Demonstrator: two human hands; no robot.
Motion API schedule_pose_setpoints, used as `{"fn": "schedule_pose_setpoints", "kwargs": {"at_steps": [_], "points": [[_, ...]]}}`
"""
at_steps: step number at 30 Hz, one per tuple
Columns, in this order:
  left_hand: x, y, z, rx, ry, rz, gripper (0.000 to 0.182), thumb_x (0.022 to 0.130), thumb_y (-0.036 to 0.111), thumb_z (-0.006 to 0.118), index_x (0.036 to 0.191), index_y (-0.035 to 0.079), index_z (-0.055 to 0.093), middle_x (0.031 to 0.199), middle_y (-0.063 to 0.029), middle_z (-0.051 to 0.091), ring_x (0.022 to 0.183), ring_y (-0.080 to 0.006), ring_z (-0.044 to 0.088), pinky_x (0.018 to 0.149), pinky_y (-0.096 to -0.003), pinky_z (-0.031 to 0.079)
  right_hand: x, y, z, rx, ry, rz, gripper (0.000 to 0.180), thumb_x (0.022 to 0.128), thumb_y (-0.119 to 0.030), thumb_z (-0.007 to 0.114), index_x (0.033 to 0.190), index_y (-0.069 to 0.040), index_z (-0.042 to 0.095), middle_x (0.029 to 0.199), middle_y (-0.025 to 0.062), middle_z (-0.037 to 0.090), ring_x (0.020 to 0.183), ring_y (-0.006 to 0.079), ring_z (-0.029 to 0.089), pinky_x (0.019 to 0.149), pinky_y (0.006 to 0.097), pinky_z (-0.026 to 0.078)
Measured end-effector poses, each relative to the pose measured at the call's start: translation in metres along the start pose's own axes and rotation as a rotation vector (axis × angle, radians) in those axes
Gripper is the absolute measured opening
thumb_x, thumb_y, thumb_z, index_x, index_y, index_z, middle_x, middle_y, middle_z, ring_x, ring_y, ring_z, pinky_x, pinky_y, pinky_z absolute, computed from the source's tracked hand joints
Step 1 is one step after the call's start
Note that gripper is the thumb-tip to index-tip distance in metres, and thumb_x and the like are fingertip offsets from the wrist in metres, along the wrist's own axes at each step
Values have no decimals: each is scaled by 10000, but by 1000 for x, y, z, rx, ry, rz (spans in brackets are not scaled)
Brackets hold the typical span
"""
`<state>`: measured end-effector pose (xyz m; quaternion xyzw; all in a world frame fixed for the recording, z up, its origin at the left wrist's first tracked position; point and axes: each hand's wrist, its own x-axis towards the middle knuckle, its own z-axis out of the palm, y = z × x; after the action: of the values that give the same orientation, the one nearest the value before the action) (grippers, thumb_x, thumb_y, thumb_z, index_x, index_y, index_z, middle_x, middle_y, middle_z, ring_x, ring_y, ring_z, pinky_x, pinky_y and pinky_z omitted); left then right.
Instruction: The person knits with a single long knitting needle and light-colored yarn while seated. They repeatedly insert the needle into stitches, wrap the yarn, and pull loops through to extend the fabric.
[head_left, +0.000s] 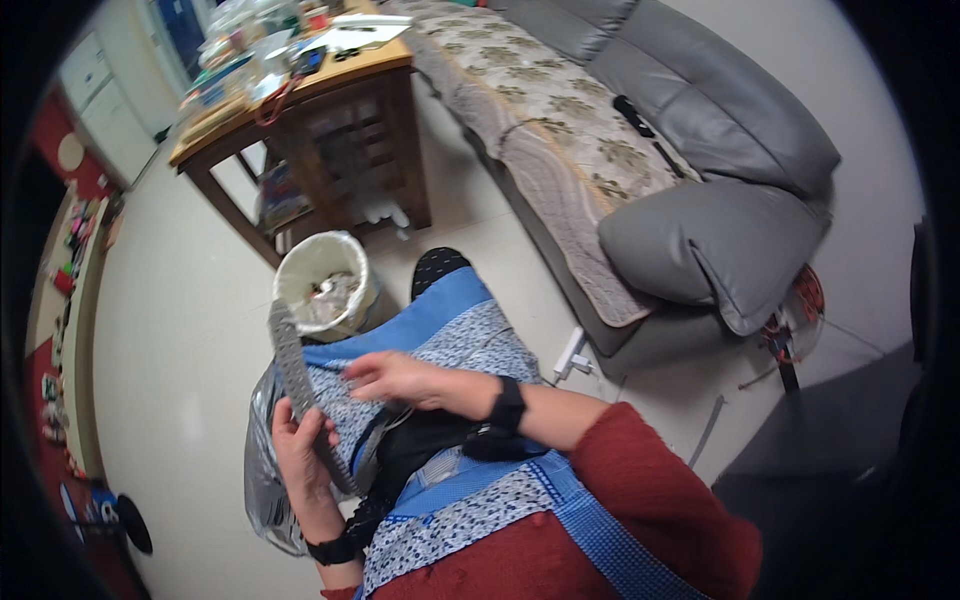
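Note:
My left hand (304, 442) grips a long grey textured strip (291, 364) between thumb and fingers; its upper end rises towards the bin and its lower end hangs to my lap. My right hand (394, 379) is a little to the right of the strip, fingers apart, holding nothing that shows. Beneath both hands lies a blue floral apron (465, 330) over my lap, with a black item (420, 439) on it. A grey plastic bag (266, 465) hangs or stands beside my left forearm; which one I cannot tell.
A lined waste bin (330, 285) with rubbish inside stands in front of me. Beyond it is a cluttered wooden table (300, 94). At the right are a grey sofa (720, 97) with a floral cover and a white power strip (570, 352) on the floor.

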<state>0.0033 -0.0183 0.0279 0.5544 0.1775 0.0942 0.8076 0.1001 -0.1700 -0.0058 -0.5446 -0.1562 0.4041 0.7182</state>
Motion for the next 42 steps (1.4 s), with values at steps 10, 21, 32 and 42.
{"fn": "schedule_pose_setpoints", "kwargs": {"at_steps": [10, 21, 32, 42], "points": [[2, -15, 31, 187, -31, 101, 135, 761, 9, 580, 888, 4, 534, 760, 4, 562, 633, -39, 504, 560, -179, 429, -31, -28, 38, -1319, 448, -715, 254, 738, -252, 591, 768, -22, 487, 662, 101, 497, 664, 257, 539, 559, 324, 438], [4, -33, 27, 332, -58, 216, 236, 718, 8, 583, 949, -20, 541, 837, -26, 552, 709, -86, 513, 608, -200, 428, -4, -11, 25, -1401, 223, -759, 114, 617, -171, 558, 620, -62, 590, 640, 106, 590, 641, 264, 592, 524, 352, 469], [23, -44, -10, 386, -162, 262, 89, 803, 159, 475, 833, 75, 471, 735, -34, 542, 602, -107, 485, 508, -237, 396, -35, -30, 48, -825, 138, -749, 202, 618, -204, 553, 670, -10, 552, 664, 165, 579, 642, 341, 576, 587, 399, 459], [18, -33, 18, 400, -186, 164, 283, 727, 51, 596, 989, 1, 500, 813, -50, 549, 676, -115, 528, 559, -210, 432, -8, -3, 22, -1097, 377, -721, 163, 637, -199, 561, 670, -41, 539, 704, 93, 529, 727, 249, 554, 609, 343, 461]]}}
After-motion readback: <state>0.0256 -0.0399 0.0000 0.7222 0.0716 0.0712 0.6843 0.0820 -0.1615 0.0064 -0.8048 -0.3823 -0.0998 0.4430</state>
